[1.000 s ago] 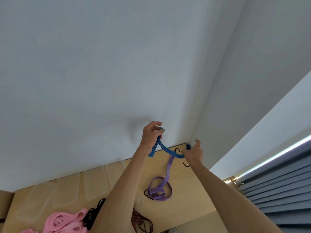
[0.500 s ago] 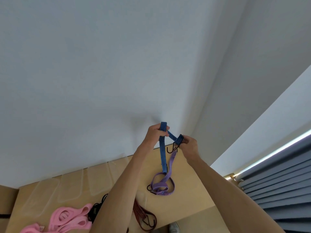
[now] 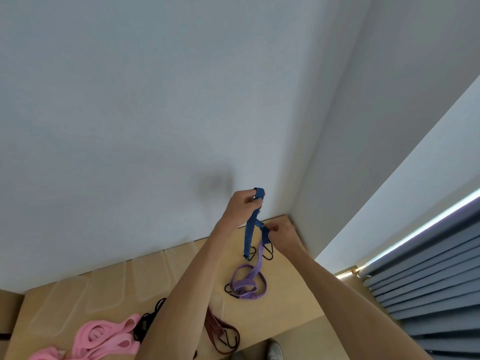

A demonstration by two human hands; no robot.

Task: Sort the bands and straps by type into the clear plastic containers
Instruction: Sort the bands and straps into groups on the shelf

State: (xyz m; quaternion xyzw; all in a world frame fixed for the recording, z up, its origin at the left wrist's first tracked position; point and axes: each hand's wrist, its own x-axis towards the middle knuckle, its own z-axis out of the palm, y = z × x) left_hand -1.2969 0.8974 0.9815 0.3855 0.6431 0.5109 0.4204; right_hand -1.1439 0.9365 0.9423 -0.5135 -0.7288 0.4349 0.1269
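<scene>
Blue strap [image 3: 250, 227] hangs folded from my left hand's [image 3: 240, 207] curled grip; my right hand [image 3: 284, 235] pinches its lower length.

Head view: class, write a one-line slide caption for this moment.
Both hands, left hand and right hand, hold a folded blue striped hook strap above the wooden table.

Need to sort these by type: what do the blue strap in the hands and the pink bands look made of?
Blue strap: looks like flat woven elastic, matte, with fine dark stripes along it; its dark hooks seem to be coated metal, though plastic is possible. Pink bands: smooth, plain, slightly glossy flat loops, probably rubber or latex, no hooks visible.
</scene>
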